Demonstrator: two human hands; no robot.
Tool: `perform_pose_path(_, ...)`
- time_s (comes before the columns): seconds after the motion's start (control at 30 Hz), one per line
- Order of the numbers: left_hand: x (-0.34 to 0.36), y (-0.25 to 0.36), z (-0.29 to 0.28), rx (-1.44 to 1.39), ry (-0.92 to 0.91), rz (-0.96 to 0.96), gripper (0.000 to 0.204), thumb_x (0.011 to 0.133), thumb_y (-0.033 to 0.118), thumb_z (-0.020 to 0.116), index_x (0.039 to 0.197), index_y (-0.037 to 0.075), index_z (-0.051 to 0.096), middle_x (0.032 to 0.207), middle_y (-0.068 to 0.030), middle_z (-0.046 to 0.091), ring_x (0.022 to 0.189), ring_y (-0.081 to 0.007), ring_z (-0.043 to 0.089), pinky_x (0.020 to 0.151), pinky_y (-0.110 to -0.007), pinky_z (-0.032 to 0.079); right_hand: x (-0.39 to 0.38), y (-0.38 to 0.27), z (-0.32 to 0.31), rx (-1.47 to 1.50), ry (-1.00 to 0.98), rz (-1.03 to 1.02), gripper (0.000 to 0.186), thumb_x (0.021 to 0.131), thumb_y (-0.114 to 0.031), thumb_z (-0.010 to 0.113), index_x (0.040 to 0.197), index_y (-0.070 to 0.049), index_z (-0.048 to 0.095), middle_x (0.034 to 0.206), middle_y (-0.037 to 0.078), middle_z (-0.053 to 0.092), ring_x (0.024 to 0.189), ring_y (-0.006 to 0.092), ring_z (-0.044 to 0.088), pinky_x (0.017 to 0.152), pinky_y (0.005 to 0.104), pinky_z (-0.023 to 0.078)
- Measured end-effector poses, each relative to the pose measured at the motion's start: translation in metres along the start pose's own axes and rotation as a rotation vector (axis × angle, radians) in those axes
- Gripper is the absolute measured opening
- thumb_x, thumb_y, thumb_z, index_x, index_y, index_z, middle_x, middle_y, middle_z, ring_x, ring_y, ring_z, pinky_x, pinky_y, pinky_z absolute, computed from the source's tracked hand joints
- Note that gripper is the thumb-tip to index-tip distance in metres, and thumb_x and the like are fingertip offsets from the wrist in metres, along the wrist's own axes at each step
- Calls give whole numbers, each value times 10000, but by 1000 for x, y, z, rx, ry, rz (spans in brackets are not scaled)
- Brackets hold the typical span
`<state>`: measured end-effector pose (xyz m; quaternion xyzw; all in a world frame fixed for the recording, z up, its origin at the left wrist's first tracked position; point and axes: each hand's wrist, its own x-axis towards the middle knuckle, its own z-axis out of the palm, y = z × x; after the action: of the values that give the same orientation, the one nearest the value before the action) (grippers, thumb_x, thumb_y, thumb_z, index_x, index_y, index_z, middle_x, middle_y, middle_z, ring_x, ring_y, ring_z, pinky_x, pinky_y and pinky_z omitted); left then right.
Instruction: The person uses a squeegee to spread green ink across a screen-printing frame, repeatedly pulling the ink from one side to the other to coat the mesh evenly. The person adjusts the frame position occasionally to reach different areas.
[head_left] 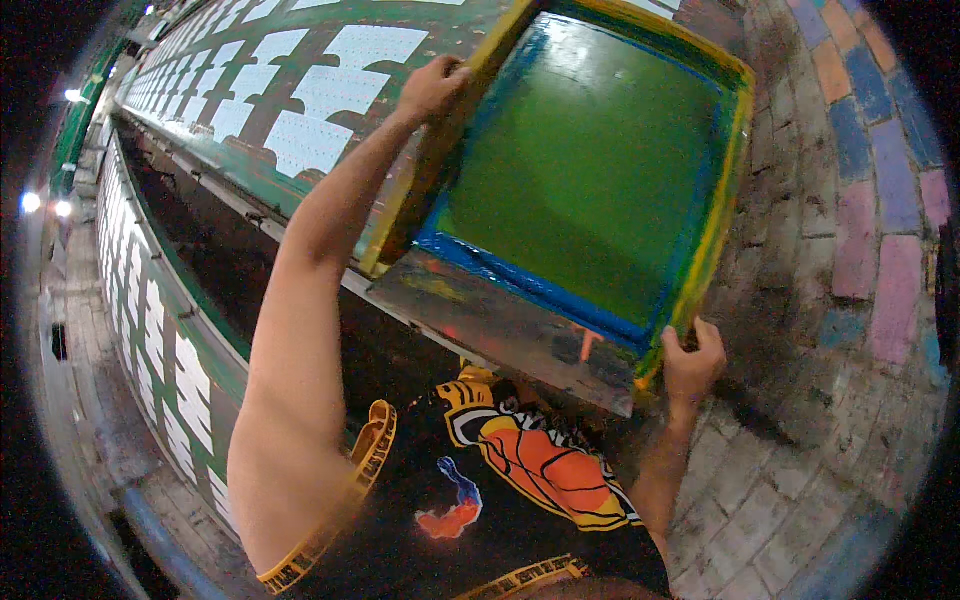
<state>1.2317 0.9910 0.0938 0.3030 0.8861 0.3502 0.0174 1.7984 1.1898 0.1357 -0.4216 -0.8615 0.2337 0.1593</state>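
A large rectangular screen frame (585,175) with a green middle, blue borders and yellow, paint-smeared edges fills the upper right. My left hand (432,92) is closed on its left edge near the top. My right hand (692,355) is closed round the lower right corner. A bare, stained strip (500,330) runs along the frame's near side, above my torso. The frame appears tilted across the edge of the long green bench under it.
The long green bench (262,150) bears rows of white cut pieces (318,140). Another row (150,330) runs along the left beyond a dark gap. Bricks painted pink, blue and orange (895,290) line the right, with grey paving. Lights (32,203) shine at the far left.
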Motion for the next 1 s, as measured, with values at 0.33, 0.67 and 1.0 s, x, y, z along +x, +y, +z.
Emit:
perform_pose_path(0.33, -82, 265, 185, -48, -24, -57, 552, 925, 540, 683, 1236, 83, 680, 1165, -196, 749, 1091, -388, 718, 962, -492, 552, 29, 285, -169, -193, 40, 7, 428, 795, -187, 829, 1134, 54, 729, 1088, 186, 724, 991, 350, 696, 892, 445, 543)
perform_pose_path(0.67, -97, 301, 164, 1, 138, -135, 577, 915, 517, 742, 1242, 46, 680, 1149, -181, 761, 1087, -330, 731, 929, -432, 567, 128, 323, -198, 14, -62, -272, 359, 768, -124, 808, 1087, 20, 729, 1015, 180, 705, 919, 350, 684, 815, 424, 545)
perform_pose_path(1.0, -123, 238, 104, 26, 459, -413, 499, 903, 442, 755, 1240, 78, 702, 1175, -161, 757, 1102, -317, 724, 970, -413, 542, 288, 224, -153, 127, -196, -509, 433, 756, -194, 807, 1133, 5, 729, 967, 179, 678, 912, 371, 680, 812, 451, 555)
